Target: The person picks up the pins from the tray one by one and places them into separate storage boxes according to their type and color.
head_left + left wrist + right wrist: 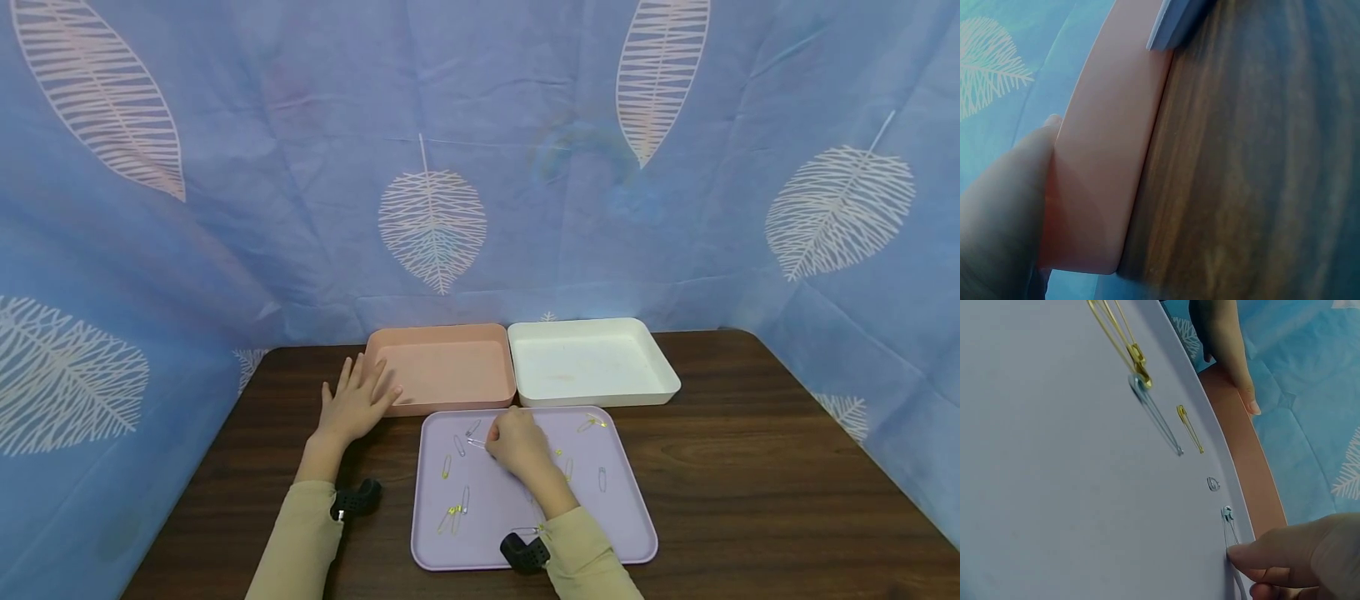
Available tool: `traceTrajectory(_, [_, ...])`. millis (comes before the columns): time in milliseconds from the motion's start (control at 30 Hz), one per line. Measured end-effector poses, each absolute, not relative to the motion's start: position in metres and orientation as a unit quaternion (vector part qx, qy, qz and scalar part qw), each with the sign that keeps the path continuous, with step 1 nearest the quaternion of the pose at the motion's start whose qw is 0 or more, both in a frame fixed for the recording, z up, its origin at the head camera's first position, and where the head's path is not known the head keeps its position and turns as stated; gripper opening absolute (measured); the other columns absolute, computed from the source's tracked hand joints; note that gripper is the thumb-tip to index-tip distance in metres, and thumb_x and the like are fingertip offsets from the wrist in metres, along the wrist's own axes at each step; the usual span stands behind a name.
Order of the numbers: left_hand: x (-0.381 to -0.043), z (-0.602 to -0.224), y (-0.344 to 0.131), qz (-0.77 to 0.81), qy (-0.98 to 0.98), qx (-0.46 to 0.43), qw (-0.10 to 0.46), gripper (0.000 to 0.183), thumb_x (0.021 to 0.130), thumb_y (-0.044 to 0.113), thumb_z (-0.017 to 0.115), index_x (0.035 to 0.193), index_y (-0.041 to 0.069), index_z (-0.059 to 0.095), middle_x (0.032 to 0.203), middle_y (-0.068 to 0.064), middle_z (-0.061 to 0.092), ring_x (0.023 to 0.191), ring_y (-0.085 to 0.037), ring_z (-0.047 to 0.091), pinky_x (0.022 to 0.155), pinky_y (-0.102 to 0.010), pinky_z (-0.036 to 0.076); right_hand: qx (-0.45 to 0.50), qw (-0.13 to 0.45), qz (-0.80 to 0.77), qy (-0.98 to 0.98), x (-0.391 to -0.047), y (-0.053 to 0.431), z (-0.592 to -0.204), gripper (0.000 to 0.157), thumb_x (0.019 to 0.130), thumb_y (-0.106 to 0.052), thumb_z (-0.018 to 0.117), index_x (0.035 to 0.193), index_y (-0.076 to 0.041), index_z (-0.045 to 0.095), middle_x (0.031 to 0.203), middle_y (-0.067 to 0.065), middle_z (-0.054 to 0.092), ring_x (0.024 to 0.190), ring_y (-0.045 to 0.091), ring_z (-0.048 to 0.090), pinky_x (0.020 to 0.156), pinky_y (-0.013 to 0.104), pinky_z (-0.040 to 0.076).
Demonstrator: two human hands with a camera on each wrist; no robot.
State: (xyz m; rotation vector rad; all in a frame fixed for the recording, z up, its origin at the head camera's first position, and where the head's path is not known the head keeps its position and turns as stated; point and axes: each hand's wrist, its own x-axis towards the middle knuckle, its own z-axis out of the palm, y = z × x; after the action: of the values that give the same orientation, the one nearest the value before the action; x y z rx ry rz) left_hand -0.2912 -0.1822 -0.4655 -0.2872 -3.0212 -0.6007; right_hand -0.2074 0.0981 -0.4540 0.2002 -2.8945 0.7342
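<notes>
Even head-view light, dimmer bluish wrist views, left blurred

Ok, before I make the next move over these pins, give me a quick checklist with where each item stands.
1. Right hand at a silver safety pin: ok, thumb against it.
2. That pin lifted clear of the lavender tray: cannot tell.
3. Left hand at the pink tray's left end: ok, fingers spread.
4. White tray free of pins: ok, none visible.
5. Gold pins at the near left lying apart: not ok, they are bunched with another silver one.
6. Every pin fastened: cannot tell, some too small or hidden.
</notes>
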Motion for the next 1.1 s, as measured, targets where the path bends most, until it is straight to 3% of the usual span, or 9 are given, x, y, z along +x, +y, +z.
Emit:
traceTrajectory(333, [-0.292, -0.468, -0.183, -0.195, -0.976, -0.093, 0.026, 0.08, 0.092, 0.072, 0.037, 0.157, 0.028, 0.02, 0.165, -0.013, 0.001, 0.152, -0.037, -0.005, 0.108, -0.077, 0.002, 0.087, 0.046, 0.242, -0.965, -0.207, 0.096, -0.455, 0.021, 0.069, -0.008, 0.074, 0.056, -0.014, 0.059, 0.079, 0.003, 0.052, 0.076, 0.018, 0.048, 0.061, 0.031, 0.041])
traceTrajectory(867, [-0.291, -0.466, -0.183, -0.191, -0.976, -0.097, 0.033, 0.08, 0.092, 0.073, 0.036, 0.156, 0.028, 0.021, 0.166, -0.012, 0.001, 0.152, -0.038, -0.004, 0.107, -0.078, 0.003, 0.132, 0.109, 0.267, -0.948, -0.215, 0.095, -0.444, 0.015, 0.069, -0.007, 0.073, 0.06, -0.014, 0.064, 0.076, 0.001, 0.053, 0.077, 0.017, 0.043, 0.071, 0.03, 0.038])
traceTrajectory(1100, [-0.291, -0.466, -0.182, -0.189, -0.977, -0.093, 0.027, 0.08, 0.092, 0.072, 0.036, 0.157, 0.028, 0.02, 0.166, -0.013, 0.001, 0.152, -0.037, -0.005, 0.108, -0.077, 0.003, 0.136, 0.105, 0.291, -0.941, -0.224, 0.093, -0.437, 0.014, 0.073, -0.008, 0.075, 0.065, -0.014, 0.065, 0.083, 0.003, 0.055, 0.08, 0.015, 0.046, 0.074, 0.03, 0.04])
